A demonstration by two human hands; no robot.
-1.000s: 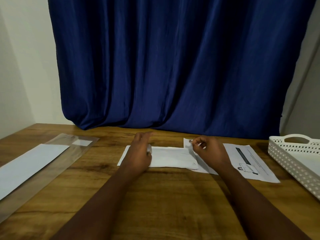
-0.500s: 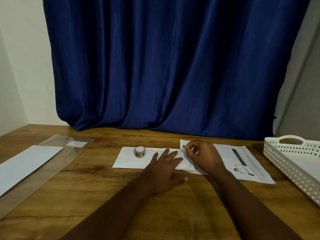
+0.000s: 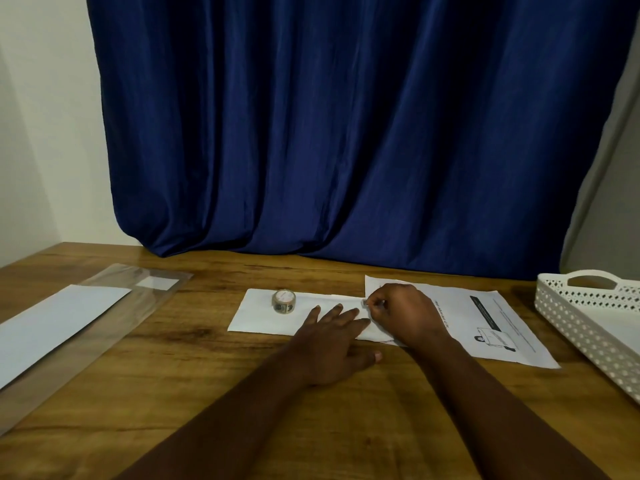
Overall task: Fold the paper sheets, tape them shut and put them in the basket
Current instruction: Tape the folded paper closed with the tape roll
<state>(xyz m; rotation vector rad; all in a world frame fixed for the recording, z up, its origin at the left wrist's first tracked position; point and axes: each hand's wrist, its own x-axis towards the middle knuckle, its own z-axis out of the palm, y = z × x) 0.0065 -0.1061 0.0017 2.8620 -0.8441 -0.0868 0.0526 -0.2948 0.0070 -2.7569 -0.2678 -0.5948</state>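
Observation:
A folded white paper sheet (image 3: 258, 315) lies in the middle of the wooden table. A small roll of tape (image 3: 284, 301) stands on its left part. My left hand (image 3: 334, 344) lies flat on the sheet's right part, fingers spread. My right hand (image 3: 403, 313) is at the sheet's right end, with thumb and fingers pinched on a small piece of tape at the fold's top edge. A printed sheet (image 3: 485, 320) lies flat under and to the right of that hand. The white perforated basket (image 3: 568, 317) stands at the right edge.
At the left lies a clear plastic sleeve (image 3: 104, 327) with a white paper sheet (image 3: 52, 327) on it. A dark blue curtain (image 3: 346, 133) hangs behind the table's far edge. Bare wood (image 3: 207, 393) stretches in front of the folded sheet.
My left hand let go of the tape roll, left it on the folded sheet and moved right to press flat on the paper. My right hand stayed pinched at the sheet's right end.

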